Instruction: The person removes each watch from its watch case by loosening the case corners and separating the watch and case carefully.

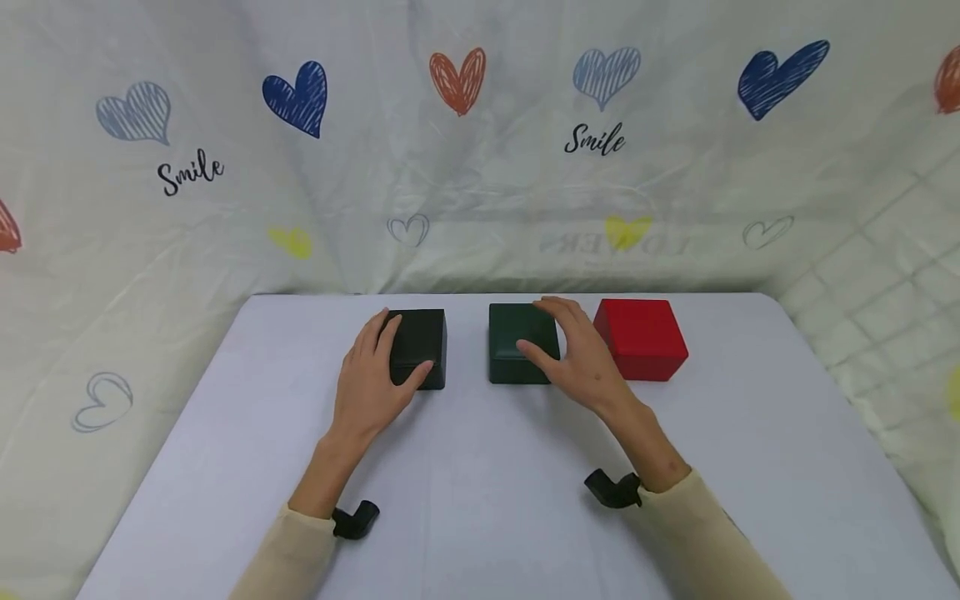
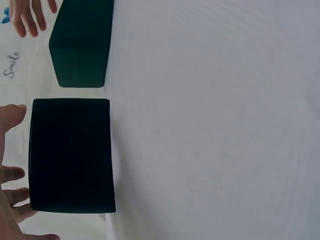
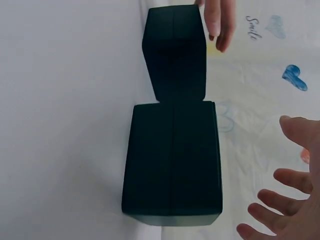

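Three lidded boxes stand in a row near the far edge of a white table. My left hand (image 1: 367, 383) is spread over the left side of the black box (image 1: 423, 337), thumb at its near face and fingers toward its far corner. The left wrist view shows the thumb apart from this box (image 2: 72, 155); whether the other fingers touch it I cannot tell. Beside the green box (image 1: 513, 333), at its right, hovers my right hand (image 1: 588, 371) with thumb and fingers apart. In the right wrist view its fingers are clear of the green box (image 3: 172, 160).
A red box (image 1: 645, 342) sits at the right end of the row, partly behind my right hand. Behind the white table (image 1: 480, 500) hangs a pale curtain (image 1: 510, 183) printed with hearts and words. Each wrist carries a small black camera mount (image 1: 356, 521).
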{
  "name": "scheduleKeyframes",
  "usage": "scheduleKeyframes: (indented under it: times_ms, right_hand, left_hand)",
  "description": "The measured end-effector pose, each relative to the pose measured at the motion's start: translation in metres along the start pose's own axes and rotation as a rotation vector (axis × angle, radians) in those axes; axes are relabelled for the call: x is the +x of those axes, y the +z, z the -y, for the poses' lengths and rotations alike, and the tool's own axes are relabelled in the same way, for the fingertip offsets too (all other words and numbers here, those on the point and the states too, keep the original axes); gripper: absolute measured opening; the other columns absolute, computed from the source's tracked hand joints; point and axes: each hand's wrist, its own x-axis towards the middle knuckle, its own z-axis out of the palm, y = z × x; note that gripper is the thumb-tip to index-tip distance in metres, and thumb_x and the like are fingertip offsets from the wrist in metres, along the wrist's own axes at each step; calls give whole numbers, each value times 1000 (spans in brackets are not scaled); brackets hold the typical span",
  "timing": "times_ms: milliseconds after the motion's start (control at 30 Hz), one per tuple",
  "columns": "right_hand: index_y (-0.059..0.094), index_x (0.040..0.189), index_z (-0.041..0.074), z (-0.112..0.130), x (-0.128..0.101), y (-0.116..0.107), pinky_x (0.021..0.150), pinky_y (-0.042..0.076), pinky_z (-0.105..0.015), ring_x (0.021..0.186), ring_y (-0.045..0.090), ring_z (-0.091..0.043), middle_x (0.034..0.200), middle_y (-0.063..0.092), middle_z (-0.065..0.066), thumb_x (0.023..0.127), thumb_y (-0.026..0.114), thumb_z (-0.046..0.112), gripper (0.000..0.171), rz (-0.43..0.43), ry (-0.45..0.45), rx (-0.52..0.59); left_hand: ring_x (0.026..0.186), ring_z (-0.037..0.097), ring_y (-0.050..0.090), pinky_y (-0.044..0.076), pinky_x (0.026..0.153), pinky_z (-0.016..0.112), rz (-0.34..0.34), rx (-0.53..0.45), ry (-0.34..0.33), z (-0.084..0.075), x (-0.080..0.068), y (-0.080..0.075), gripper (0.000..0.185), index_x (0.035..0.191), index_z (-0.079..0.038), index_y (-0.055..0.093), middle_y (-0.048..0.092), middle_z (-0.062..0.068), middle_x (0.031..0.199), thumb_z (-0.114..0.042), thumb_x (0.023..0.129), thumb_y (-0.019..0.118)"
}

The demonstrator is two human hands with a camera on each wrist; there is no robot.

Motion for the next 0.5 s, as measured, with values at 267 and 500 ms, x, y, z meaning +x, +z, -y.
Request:
scheduleKeyframes:
  times_ms: [267, 500]
  right_hand:
    - [48, 152, 15, 8, 9, 9, 120, 43, -56, 147, 44, -28, 159, 45, -7, 94, 77, 36, 69, 33, -24, 85]
    - [51, 150, 11, 12, 13, 17, 118, 45, -54, 144, 49, -29, 155, 50, -8, 93, 79, 32, 67, 28, -57, 120]
  left_hand:
    - [155, 33, 35, 42, 119, 60, 45, -94, -71, 8, -1, -4, 84, 160, -16, 41, 30, 6, 171, -53, 92, 74]
    - [157, 32, 34, 45, 116, 59, 80, -159, -104, 14, -2, -5, 88, 162, -18, 35, 26, 5, 172, -50, 92, 76]
